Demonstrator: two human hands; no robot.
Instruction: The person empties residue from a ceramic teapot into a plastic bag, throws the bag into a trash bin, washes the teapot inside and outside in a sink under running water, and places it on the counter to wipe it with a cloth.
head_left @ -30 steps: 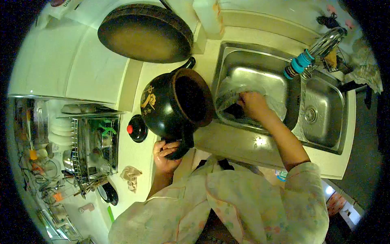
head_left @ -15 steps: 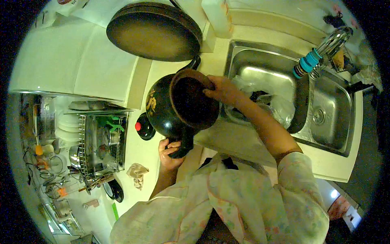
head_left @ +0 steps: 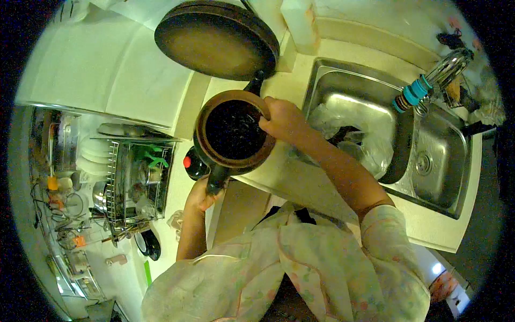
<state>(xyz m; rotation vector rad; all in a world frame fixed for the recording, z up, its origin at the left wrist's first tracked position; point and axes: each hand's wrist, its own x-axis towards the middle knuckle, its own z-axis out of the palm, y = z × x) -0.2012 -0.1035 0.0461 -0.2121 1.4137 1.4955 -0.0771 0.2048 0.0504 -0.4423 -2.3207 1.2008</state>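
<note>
Probably for balance, we hold the pot mid-frame: left grip wrapping its handle, right grip pinching its rim.

I can't make out what the dark hollow of the pot holds. Its handle hides some fingers of the left hand, while the right hand covers a stretch of its rim. Just left of the pot, a lid is partly hidden from me. Above the pot, the pan has its handle cut off by the top edge. Right of the pot, crumpled plastic obscures a dark thing. Well left of the pot, small items blur together.
</note>
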